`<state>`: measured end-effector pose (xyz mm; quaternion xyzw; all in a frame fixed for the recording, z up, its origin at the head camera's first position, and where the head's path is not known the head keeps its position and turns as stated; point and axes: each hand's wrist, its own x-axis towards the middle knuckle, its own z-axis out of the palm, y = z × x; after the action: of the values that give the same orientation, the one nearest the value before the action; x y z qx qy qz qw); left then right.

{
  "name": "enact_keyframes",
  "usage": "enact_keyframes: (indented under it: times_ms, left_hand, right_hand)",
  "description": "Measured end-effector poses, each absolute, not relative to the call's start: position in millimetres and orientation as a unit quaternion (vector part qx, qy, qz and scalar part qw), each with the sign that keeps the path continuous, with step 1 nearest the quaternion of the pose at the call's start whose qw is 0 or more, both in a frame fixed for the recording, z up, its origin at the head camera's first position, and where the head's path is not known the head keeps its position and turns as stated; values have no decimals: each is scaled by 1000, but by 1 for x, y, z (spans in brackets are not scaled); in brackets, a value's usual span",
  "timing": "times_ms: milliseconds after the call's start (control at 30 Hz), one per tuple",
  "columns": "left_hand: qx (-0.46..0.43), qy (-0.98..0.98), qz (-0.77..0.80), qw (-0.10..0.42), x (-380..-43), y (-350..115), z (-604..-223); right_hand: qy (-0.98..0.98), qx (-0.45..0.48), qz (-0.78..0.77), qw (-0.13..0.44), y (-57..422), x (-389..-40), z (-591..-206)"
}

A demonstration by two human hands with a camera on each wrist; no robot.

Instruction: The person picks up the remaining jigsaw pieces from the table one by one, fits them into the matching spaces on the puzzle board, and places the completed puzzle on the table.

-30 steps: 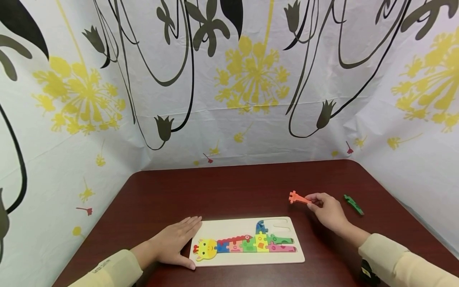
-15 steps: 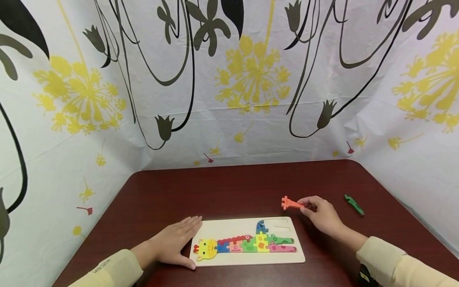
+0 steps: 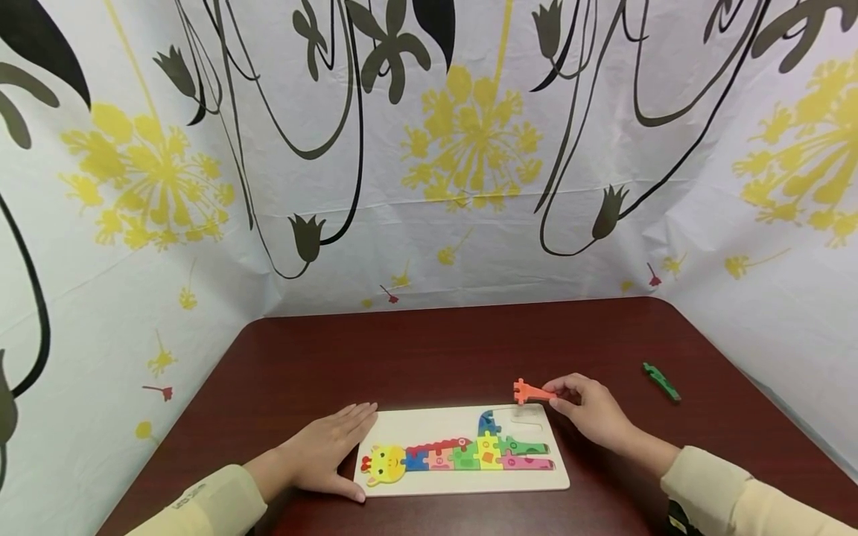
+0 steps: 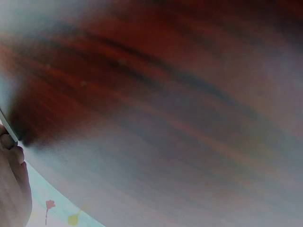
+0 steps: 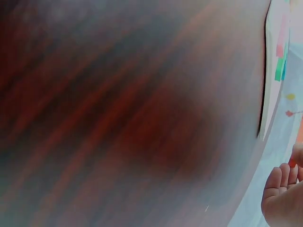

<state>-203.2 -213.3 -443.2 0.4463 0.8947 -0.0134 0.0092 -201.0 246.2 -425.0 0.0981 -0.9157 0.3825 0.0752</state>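
A pale wooden puzzle board [image 3: 462, 486] lies on the table with a colourful giraffe puzzle set in it, its yellow head [image 3: 386, 466] at the left. At the board's upper right, outlined leg recesses [image 3: 529, 418] show bare wood. My left hand [image 3: 328, 450] rests on the board's left edge, fingers straight, thumb at the near corner. My right hand [image 3: 593, 409] pinches the narrow end of an orange puzzle piece [image 3: 529, 391] between thumb and fingers, over the board's far right corner. In the right wrist view, the right hand [image 5: 283, 194] shows only at the edge.
A green puzzle piece [image 3: 661, 383] lies on the dark red table [image 3: 415, 357], to the right beyond my right hand. A white floral cloth [image 3: 402, 253] hangs behind and at both sides of the table.
My right hand has carried the orange puzzle piece left and nearer, from beyond the board to its far right corner. The left hand, the board and the green piece have stayed put.
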Motion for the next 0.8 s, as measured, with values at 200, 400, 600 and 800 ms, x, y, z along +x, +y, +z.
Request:
enact_keyframes:
  times_ms: [200, 400, 600, 800]
  left_hand:
    - [446, 895, -13, 10, -204, -213, -443]
    - [446, 895, -17, 11, -204, -213, -442]
    - [442, 897, -15, 15, -204, -212, -442]
    - [443, 897, -14, 14, -204, -213, -444]
  right_hand:
    - [-912, 108, 392, 59, 239, -198, -426]
    - [-909, 117, 398, 47, 235, -196, -427]
    - [-908, 114, 403, 29, 231, -195, -429]
    - [-904, 119, 410, 16, 229, -192, -429]
